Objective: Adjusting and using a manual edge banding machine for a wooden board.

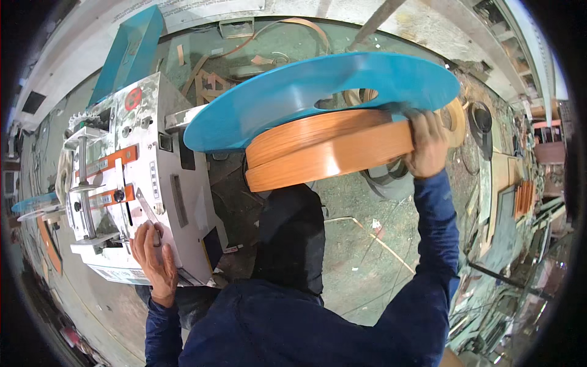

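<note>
My right hand (428,144) grips the right end of a wide roll of orange-brown wood-grain edge banding (330,150). The fingers curl over its edge and are slightly blurred. The roll rests against a large blue disc (269,104), and its outer turn stands apart from the inner coil. Over at the left, my left hand (156,260) lies on the top of a white machine (168,211), fingers stretched out beside a small knob and a flat metal lever (147,207). Nothing shows in that hand, though its underside is hidden.
The machine carries orange guide bars (113,196), a metal shaft (84,183) and a toothed wheel. A blue tray (125,61) extends behind it. Wood offcuts and loose strips litter the floor (361,220). More rolls (480,122) and stacked boards (501,214) stand at the right.
</note>
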Tool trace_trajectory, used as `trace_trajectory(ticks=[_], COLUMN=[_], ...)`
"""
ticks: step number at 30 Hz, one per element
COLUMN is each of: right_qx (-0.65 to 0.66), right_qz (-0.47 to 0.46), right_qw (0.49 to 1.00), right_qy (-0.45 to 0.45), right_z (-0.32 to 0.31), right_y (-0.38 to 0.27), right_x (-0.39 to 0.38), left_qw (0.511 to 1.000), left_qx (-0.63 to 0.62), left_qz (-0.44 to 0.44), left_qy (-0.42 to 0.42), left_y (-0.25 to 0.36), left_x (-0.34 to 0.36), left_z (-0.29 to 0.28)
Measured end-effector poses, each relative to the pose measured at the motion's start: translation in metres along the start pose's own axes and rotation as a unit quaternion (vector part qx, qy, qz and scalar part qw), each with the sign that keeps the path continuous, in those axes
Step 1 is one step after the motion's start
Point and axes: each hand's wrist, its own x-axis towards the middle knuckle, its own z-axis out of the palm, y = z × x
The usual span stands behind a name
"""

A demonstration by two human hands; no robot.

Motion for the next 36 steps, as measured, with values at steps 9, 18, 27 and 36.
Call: trace_trajectory(ticks=[9,18,27,36], right_qx=[0.023,0.061,0.073,0.076], right_qz=[0.032,0.077,0.319,0.291], right_qw=[0.999,0.993,0.937,0.950], right_qy=[0.037,0.067,-0.122,-0.088], right_z=[-0.030,-0.065,0.082,0.105], right_y=[-0.035,-0.045,-0.010,-0.049], right_x=[0.044,0.032,-0.186,-0.175], left_qw=[0.961,0.922,0.878,0.861], left_qx=[-0.215,-0.352,-0.458,-0.481], left_qz=[0.162,0.161,0.133,0.154], left_qy=[-0.060,-0.005,-0.036,-0.063], left_y=[0.133,0.154,0.156,0.162], left_x=[0.074,0.127,0.138,0.138], left_z=[0.006,0.083,0.077,0.060])
